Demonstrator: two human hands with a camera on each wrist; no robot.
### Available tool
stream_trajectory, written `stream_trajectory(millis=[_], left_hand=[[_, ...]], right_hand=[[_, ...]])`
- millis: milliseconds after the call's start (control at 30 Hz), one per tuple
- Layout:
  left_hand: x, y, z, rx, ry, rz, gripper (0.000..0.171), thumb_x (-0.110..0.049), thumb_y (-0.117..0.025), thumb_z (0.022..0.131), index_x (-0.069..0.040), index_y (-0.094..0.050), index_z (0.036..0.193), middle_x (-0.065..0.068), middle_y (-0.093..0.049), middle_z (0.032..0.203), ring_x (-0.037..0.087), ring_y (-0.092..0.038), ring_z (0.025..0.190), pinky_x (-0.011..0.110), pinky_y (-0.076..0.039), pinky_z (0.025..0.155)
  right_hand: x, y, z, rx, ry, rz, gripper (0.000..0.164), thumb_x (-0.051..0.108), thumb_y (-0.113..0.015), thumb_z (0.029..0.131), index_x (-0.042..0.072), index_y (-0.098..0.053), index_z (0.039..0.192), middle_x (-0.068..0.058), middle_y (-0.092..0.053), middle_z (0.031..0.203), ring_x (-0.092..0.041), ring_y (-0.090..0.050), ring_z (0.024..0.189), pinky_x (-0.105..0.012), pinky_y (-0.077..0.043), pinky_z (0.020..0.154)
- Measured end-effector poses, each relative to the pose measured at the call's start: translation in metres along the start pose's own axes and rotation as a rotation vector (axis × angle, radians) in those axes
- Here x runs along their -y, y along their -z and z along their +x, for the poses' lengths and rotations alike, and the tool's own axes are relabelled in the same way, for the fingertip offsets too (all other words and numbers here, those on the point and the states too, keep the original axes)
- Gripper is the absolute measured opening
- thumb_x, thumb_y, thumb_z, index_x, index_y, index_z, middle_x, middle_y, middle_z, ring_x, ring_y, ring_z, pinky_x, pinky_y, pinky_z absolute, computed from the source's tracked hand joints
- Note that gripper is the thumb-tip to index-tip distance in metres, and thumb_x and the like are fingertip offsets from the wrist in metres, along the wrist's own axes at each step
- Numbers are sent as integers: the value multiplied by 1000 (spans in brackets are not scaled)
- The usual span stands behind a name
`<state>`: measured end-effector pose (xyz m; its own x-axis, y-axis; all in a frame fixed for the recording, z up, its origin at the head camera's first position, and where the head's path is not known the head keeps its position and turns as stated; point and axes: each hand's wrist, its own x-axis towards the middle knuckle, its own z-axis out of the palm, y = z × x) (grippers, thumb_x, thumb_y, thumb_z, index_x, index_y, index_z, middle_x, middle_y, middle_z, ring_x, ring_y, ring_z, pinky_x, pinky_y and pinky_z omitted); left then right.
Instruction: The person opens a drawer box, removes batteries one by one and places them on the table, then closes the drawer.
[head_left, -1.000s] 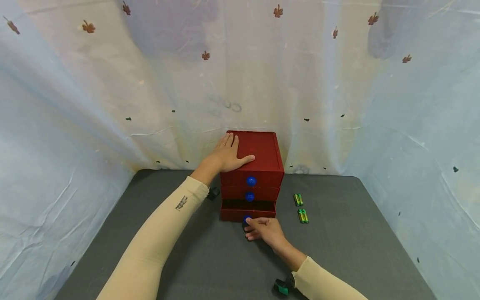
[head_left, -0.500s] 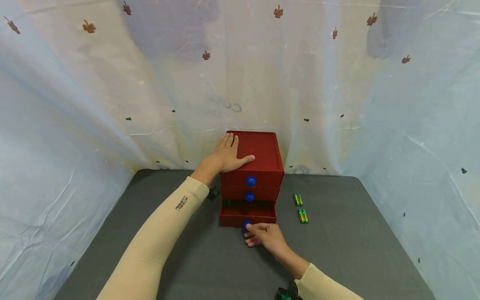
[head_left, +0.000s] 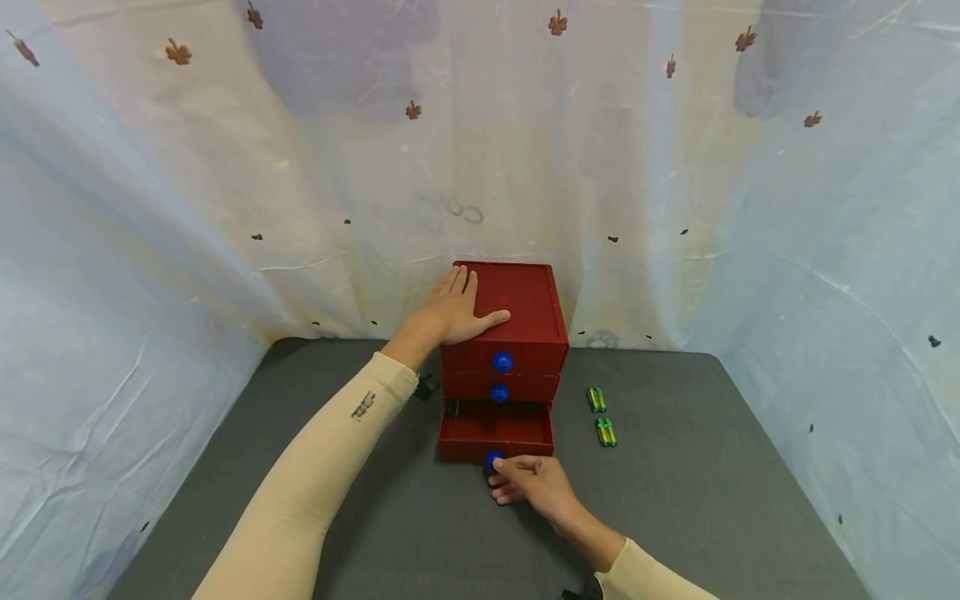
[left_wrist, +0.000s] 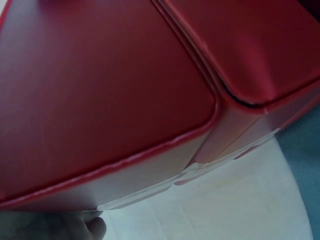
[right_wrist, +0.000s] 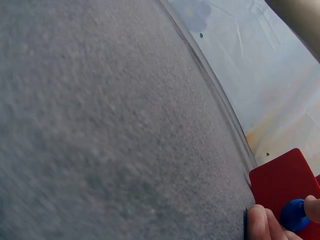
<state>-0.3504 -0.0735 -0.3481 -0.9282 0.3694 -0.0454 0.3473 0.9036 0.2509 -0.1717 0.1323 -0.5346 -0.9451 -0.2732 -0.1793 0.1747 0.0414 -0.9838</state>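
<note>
A small red drawer cabinet (head_left: 521,300) with round blue knobs stands at the table's back. My left hand (head_left: 453,315) rests on the left of its top, fingers straight and thumb spread. In the left wrist view, red panels (left_wrist: 110,100) fill most of the frame, with a bit of that hand at the lower left. The bottom drawer (head_left: 517,451) is pulled out. A small dark green item (head_left: 452,408) shows at its back left. My right hand (head_left: 536,485) pinches the drawer's blue knob (right_wrist: 294,216) between thumb and fingers. Both upper drawers are closed.
Two pairs of green-and-gold batteries (head_left: 596,400) lie on the dark grey table (head_left: 675,483) right of the cabinet. A pale curtain (head_left: 360,167) with leaf marks hangs behind and along both sides.
The bottom drawer has slid out toward me, its knob held by my right hand throughout. More of its inside shows, including the dark green item. My left hand has stayed put.
</note>
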Motion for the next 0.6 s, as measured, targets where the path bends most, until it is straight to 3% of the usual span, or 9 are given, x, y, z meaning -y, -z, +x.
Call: stream_trajectory(millis=[600], left_hand=[[0, 1, -1, -4, 0, -9, 110, -80, -37, 103, -1, -2, 172, 19, 7, 180, 32, 11, 167, 46, 4, 135]], right_hand=[[-5, -3, -20, 61, -37, 40, 41, 25, -70, 107, -12, -73, 125, -25, -79, 106, -25, -81, 85, -39, -67, 77]])
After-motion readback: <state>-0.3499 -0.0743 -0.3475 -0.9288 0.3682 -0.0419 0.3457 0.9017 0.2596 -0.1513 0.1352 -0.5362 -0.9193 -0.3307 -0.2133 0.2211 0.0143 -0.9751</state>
